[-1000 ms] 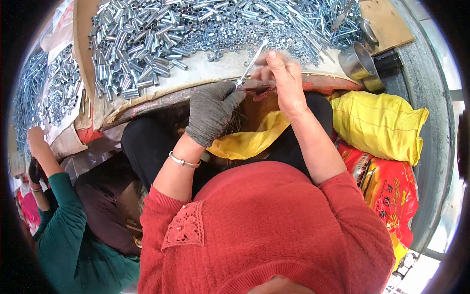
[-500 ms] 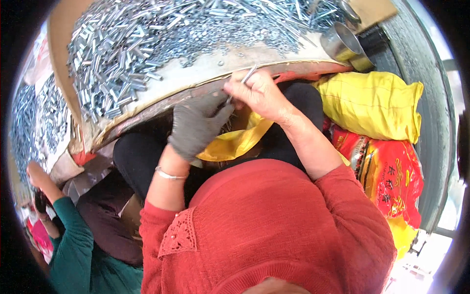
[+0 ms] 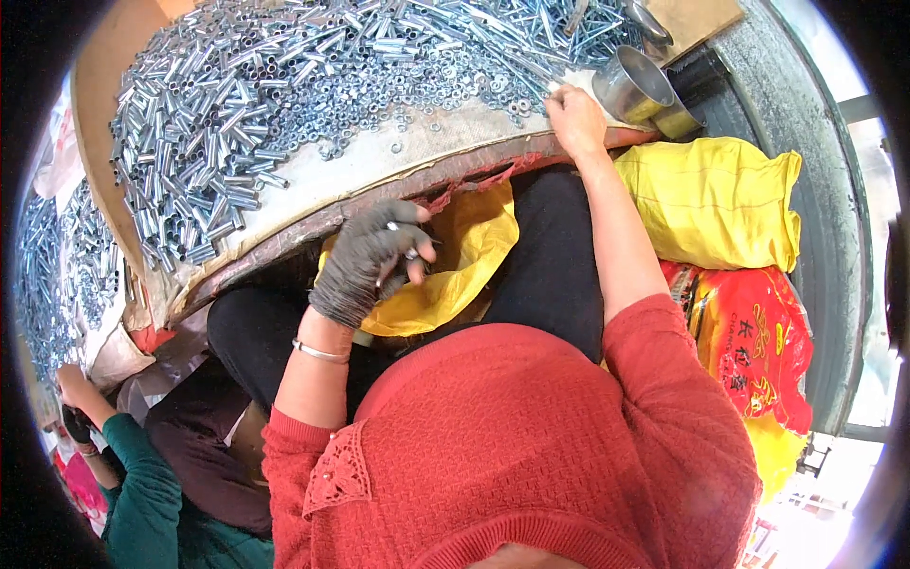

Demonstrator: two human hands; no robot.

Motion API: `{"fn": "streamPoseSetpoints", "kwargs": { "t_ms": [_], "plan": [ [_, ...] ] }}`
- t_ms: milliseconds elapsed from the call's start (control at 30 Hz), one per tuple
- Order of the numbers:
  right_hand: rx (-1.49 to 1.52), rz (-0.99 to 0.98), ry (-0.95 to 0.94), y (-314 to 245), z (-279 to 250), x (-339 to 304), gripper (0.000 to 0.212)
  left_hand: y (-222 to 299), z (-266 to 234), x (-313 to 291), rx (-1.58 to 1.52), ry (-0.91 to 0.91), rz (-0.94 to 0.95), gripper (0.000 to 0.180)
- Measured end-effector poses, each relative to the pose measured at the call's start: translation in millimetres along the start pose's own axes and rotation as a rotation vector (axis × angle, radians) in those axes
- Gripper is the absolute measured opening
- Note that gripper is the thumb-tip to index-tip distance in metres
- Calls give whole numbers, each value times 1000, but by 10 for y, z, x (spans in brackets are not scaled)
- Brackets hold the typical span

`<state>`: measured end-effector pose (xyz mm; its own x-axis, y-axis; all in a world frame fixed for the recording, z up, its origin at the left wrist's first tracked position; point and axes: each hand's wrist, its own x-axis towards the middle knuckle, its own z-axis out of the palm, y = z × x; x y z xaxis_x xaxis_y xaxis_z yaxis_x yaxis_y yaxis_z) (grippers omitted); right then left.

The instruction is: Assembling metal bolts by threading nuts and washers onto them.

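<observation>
My left hand [image 3: 372, 264], in a grey glove with bare fingertips, is curled above the mouth of an open yellow bag [image 3: 474, 248] between my knees. Small shiny metal pieces [image 3: 410, 253] show between its fingers; their exact kind is hard to make out. At the far right, my bare right hand [image 3: 576, 119] reaches to the table's front edge. Its fingertips are pinched together at the ends of thin metal rods [image 3: 512, 59]. Flat metal washers [image 3: 379, 95] lie spread left of that hand, and many short metal tubes [image 3: 204, 166] are heaped farther left.
A metal cup [image 3: 637, 83] lies tilted at the table's right end. Beside my right leg are a stuffed yellow sack [image 3: 716, 204] and a red printed bag [image 3: 754, 341]. On the left, a co-worker's green sleeve [image 3: 142, 469] reaches to another metal heap [image 3: 43, 275].
My hands were together over the table edge, with a thin rod between them. They have parted: the right has gone forward and right to the rods, the left lower above the yellow bag.
</observation>
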<state>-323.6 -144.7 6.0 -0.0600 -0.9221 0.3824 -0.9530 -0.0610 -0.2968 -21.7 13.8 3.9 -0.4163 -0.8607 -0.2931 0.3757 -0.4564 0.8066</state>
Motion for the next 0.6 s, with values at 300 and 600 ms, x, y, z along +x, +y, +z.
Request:
{"fn": "streamPoseSetpoints", "kwargs": {
  "t_ms": [300, 600],
  "plan": [
    [-396, -119, -132, -421, -202, 181, 25, -31, -314, 50, -161, 108, 141, 28],
    [842, -162, -11, -1144, -315, -305, 11, 40, -424, 42, -413, 4, 364, 42]
  ]
}}
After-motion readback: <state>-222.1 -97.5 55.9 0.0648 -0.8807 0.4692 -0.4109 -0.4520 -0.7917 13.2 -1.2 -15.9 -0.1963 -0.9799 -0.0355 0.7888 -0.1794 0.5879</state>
